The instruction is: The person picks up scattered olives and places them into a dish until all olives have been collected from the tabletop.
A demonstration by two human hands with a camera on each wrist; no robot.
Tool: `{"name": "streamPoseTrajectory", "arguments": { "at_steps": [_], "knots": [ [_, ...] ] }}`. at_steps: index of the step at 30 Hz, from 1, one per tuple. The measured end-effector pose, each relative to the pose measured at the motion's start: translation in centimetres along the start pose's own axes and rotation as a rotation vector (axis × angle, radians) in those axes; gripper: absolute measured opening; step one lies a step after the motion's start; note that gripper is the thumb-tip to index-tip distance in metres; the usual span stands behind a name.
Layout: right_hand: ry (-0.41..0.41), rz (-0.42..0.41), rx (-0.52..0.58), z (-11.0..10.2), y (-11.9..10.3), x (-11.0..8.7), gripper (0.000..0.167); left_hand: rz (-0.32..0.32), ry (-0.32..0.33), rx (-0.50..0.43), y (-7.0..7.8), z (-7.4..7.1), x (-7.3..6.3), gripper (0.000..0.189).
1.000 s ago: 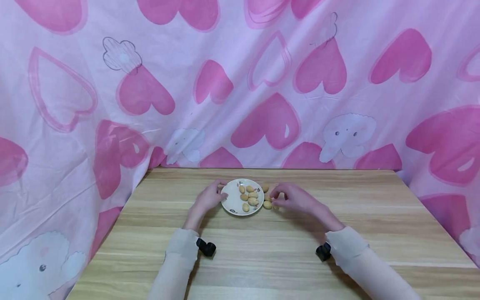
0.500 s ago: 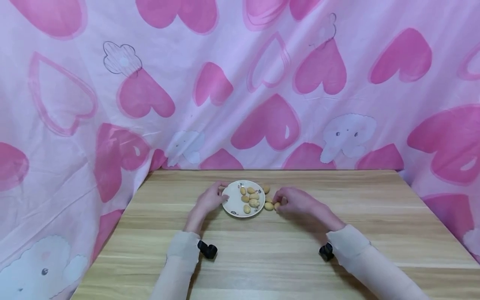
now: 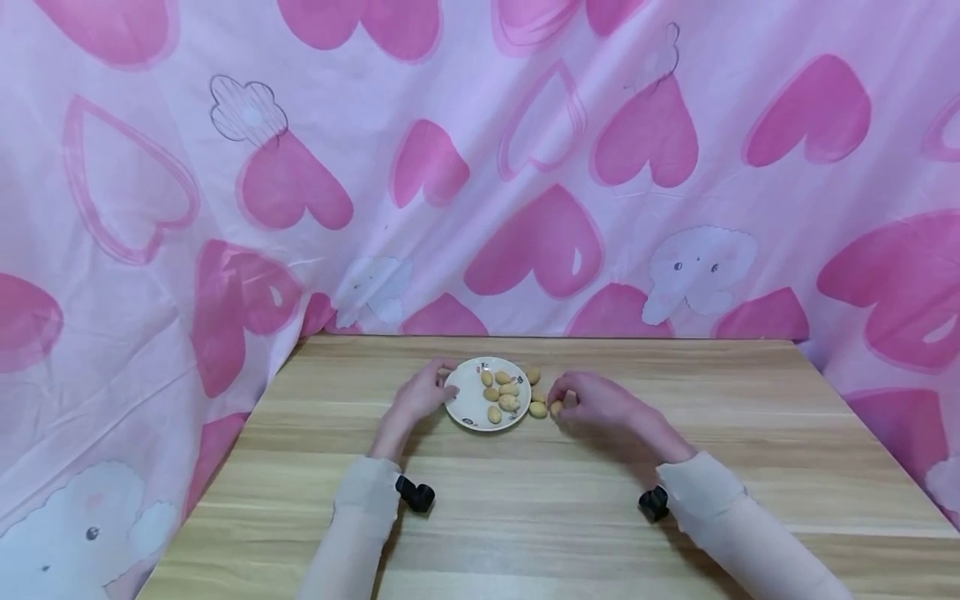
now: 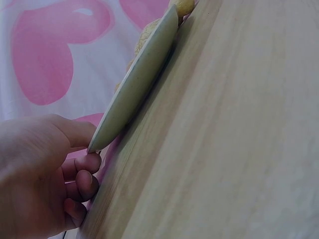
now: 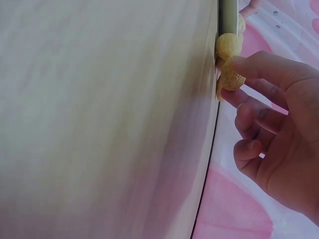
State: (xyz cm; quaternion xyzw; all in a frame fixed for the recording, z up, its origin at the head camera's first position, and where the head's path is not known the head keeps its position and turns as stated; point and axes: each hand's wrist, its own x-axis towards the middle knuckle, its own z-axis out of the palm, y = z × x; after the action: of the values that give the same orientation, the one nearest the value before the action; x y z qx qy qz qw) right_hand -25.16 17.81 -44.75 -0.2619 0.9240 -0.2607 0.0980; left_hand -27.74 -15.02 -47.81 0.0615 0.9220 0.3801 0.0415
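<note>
A small white plate with a printed rim stands on the wooden table, bearing several tan nuts in wrinkled shells. My left hand pinches its left rim; in the left wrist view the thumb lies on top of the plate and the fingers curl beneath. To the right of the plate, more nuts lie on the table close to its rim. My right hand pinches one nut there between thumb and finger, low at the tabletop, touching or almost touching its neighbour.
The wooden tabletop reaches toward me from the plate. Behind its far edge hangs a pink cloth with hearts. Black wrist cameras are worn on the left wrist and on the right wrist.
My right hand has shifted slightly to the right, and the nut at its fingertips shows more plainly. The left hand keeps its hold on the plate, and the nuts on it look unchanged.
</note>
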Motion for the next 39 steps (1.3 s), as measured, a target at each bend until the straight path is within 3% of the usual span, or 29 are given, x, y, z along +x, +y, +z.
{"name": "streamPoseTrajectory", "arguments": {
  "at_steps": [19, 39],
  "knots": [
    [0.061, -0.130, -0.122, -0.3, -2.4, 2.2, 0.021, -0.005, 0.008, -0.013, -0.1, 0.4, 0.1, 0.047],
    [0.048, -0.199, -0.108, 1.2, -6.2, 6.0, 0.022, -0.001, -0.003, -0.023, 0.1, -0.1, -0.1, 0.048]
  ]
}}
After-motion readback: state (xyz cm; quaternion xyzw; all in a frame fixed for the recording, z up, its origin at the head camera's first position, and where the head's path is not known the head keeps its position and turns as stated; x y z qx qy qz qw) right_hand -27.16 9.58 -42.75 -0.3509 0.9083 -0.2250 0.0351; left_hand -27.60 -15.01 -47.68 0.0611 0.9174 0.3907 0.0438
